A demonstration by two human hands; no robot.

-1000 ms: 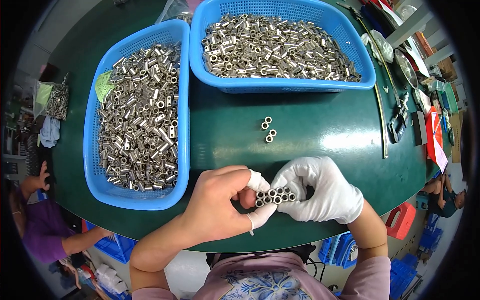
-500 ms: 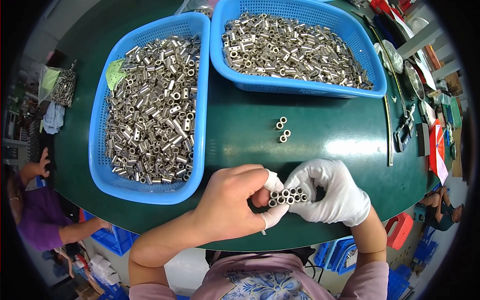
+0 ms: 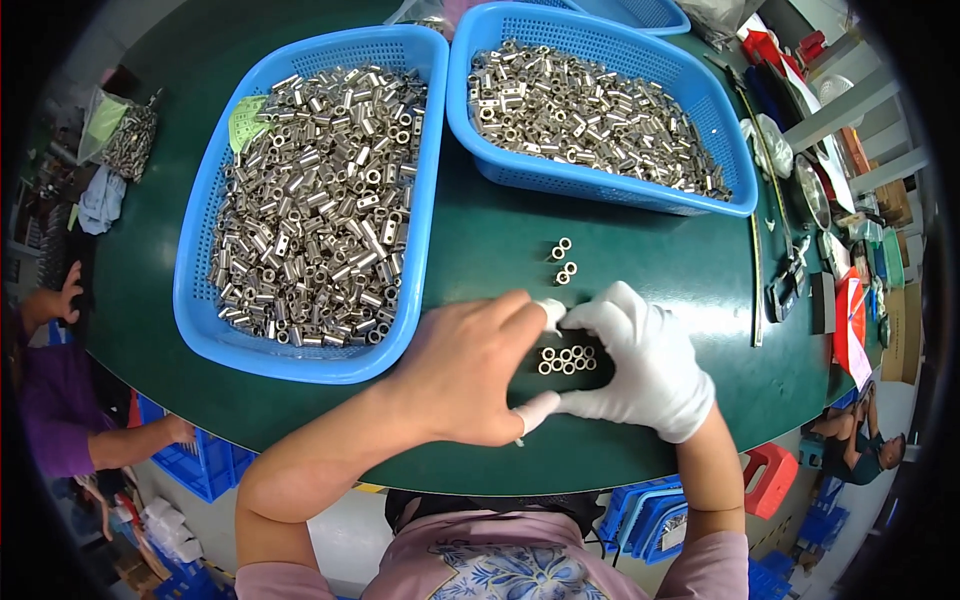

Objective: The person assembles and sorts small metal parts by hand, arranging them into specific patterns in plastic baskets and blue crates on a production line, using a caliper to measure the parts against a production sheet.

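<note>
- Two rows of short metal sleeves (image 3: 567, 360) are stood on end on the green worktop (image 3: 490, 250), packed against one another, their round bores turned up.
- The sleeves are framed on both sides by the hands — contact with either one cannot be made out.
- Left hand (image 3: 475, 365): bare except for white finger cots (image 3: 535, 412) on thumb and forefinger; these two digits are held wide apart, one beyond the rows, one on the near side.
- Right hand (image 3: 645, 365): covered by a white glove; thumb and forefinger are likewise spread wide, curved around the right end of the rows.
- The forefinger tips are brought close together beyond the sleeves, the thumb tips on the near side; a rough ring is thus formed.
- Four loose sleeves (image 3: 567, 273) are seen beyond the hands, grouped as two pairs.
- The left blue basket (image 3: 428, 200) is heaped with similar metal parts; a light green perforated piece (image 3: 247, 123) is lodged at its left wall.
- The far blue basket (image 3: 610, 185) is filled likewise — placed just beside the first.
- At the right, a narrow rule (image 3: 757, 290) is laid near a dark-bodied caliper (image 3: 788, 285).
</note>
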